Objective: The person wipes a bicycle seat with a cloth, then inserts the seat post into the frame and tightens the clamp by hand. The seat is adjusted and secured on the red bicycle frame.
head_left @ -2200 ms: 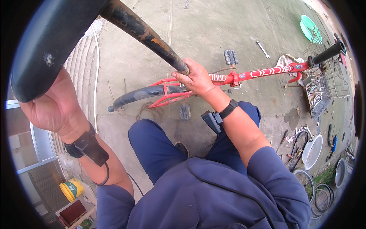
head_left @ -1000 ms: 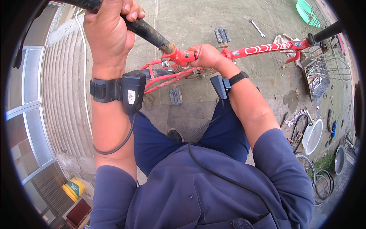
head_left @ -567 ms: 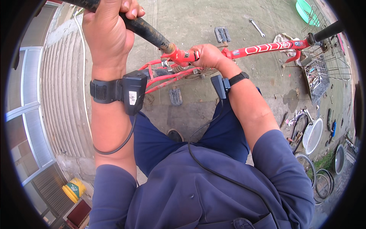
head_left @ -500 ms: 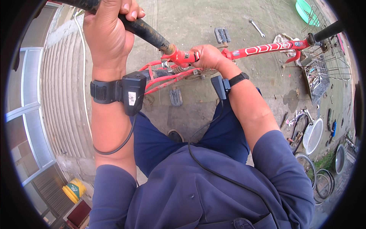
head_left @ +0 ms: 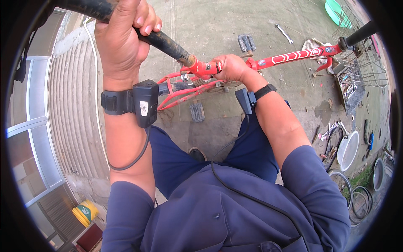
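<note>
A red bicycle frame (head_left: 287, 56) stretches across in front of me, its patterned tube running to the right. A worn black seat post (head_left: 170, 45) slants up and left out of its red clamp. My left hand (head_left: 124, 50) is closed around this post near the upper left. At the joint beside the clamp, my right hand (head_left: 233, 68) wraps around the red frame; its fingertips are mostly hidden. Two black pedals show, a far pedal (head_left: 246, 43) beyond the frame and a near pedal (head_left: 197, 112) on my side. The saddle is not visible.
A wrench (head_left: 284, 34) lies on the ground beyond the frame. To the right are a wire basket (head_left: 369, 63), a tool tray (head_left: 351, 98), a white basin (head_left: 348, 150) and loose tyres (head_left: 360, 203). A green basin (head_left: 337, 13) sits far right; yellow buckets (head_left: 85, 212) stand near left.
Both hands keep their grips on the seat post and frame. The whole scene has shifted slightly in view, with hands and bicycle a little further right; no clear movement of the post in the frame shows.
</note>
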`<state>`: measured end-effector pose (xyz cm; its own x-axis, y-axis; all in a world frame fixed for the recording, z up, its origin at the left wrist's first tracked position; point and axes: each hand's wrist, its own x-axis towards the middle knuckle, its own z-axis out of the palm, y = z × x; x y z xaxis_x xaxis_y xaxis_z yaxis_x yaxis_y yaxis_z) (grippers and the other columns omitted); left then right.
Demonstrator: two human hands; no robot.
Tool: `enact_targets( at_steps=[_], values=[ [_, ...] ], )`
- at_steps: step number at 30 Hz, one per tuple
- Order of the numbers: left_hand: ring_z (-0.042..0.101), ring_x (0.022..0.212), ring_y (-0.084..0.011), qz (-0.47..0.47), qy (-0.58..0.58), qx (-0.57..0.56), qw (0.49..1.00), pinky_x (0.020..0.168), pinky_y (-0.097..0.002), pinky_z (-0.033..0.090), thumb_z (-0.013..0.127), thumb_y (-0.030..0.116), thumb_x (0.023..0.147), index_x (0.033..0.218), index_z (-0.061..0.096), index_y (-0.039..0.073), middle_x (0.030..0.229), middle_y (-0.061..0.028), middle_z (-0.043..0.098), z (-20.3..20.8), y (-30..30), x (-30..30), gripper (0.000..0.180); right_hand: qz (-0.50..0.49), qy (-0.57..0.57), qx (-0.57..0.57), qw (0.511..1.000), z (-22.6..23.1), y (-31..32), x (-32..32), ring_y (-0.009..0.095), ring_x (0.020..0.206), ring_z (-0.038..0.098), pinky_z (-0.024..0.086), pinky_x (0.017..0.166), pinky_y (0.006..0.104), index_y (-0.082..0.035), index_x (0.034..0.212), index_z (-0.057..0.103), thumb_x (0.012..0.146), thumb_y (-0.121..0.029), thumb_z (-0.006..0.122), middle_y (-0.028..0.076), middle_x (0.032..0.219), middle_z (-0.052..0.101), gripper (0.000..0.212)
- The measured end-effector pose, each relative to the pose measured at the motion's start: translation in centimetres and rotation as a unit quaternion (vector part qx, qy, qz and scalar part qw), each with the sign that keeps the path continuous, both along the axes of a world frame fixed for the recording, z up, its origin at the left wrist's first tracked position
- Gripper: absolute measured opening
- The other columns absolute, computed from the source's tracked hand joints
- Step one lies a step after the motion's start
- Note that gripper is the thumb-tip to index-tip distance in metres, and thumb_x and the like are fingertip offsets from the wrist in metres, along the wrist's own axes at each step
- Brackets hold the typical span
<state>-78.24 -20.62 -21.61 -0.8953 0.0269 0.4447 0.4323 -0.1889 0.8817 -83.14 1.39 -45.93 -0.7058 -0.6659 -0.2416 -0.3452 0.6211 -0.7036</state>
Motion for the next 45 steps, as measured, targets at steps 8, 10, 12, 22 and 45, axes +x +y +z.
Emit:
enact_targets(
  at_steps=[8, 10, 12, 22, 45],
  values=[
    [0.051, 0.059, -0.01, 0.08, 0.026, 0.003, 0.996, 0.061, -0.0291, 0.048, 0.063, 0.03, 0.105, 0.089, 0.052, 0.009, 0.069, 0.0012, 0.048, 0.2, 4.0, 1.5, 0.028, -0.018, 0.02, 0.002, 1.0, -0.2, 0.0, 0.2, 0.026, 0.075, 0.071, 0.055, 0.071, 0.0392, -0.021, 0.1, 0.074, 0.074, -0.034, 0.081, 0.006, 0.084, 0.075, 0.03],
    [0.048, 0.059, -0.0106, 0.11, 0.029, -0.03, 0.993, 0.062, -0.0311, 0.046, 0.062, 0.028, 0.105, 0.084, 0.052, 0.01, 0.068, 0.0019, 0.046, 0.1, 4.3, 1.5, 0.03, -0.023, -0.004, 0.002, 1.0, 0.0, 0.1, 0.2, 0.027, 0.076, 0.071, 0.055, 0.071, 0.0393, -0.022, 0.1, 0.074, 0.074, -0.034, 0.082, 0.006, 0.085, 0.075, 0.03],
    [0.044, 0.058, -0.0109, 0.119, 0.024, -0.055, 0.991, 0.062, -0.033, 0.043, 0.06, 0.027, 0.106, 0.077, 0.05, 0.011, 0.066, 0.0029, 0.041, 0.2, 3.9, 1.3, 0.035, -0.021, -0.012, 0.005, 1.0, 0.2, 0.2, 0.2, 0.028, 0.077, 0.071, 0.055, 0.072, 0.0393, -0.022, 0.101, 0.075, 0.073, -0.034, 0.082, 0.007, 0.086, 0.075, 0.031],
    [0.042, 0.057, -0.0107, 0.155, -0.005, 0.008, 0.988, 0.062, -0.033, 0.044, 0.058, 0.031, 0.107, 0.078, 0.048, 0.014, 0.066, 0.0033, 0.039, -0.2, 1.9, 1.2, 0.035, -0.017, -0.004, -0.018, 1.0, 0.3, 0.1, 0.2, 0.031, 0.083, 0.071, 0.056, 0.074, 0.0408, -0.021, 0.102, 0.076, 0.071, -0.03, 0.082, 0.008, 0.089, 0.075, 0.032],
    [0.048, 0.048, -0.0118, -0.01, -0.024, 0.048, 0.999, 0.052, -0.0331, 0.046, 0.075, 0.013, 0.096, 0.085, 0.05, 0.01, 0.059, -0.0009, 0.05, -0.2, 1.6, 1.0, 0.027, -0.028, 0.031, -0.041, 0.998, 0.4, 0.3, 0.6, 0.032, 0.082, 0.071, 0.056, 0.073, 0.0398, -0.017, 0.094, 0.075, 0.072, -0.027, 0.076, 0.009, 0.087, 0.074, 0.024]
  ],
)
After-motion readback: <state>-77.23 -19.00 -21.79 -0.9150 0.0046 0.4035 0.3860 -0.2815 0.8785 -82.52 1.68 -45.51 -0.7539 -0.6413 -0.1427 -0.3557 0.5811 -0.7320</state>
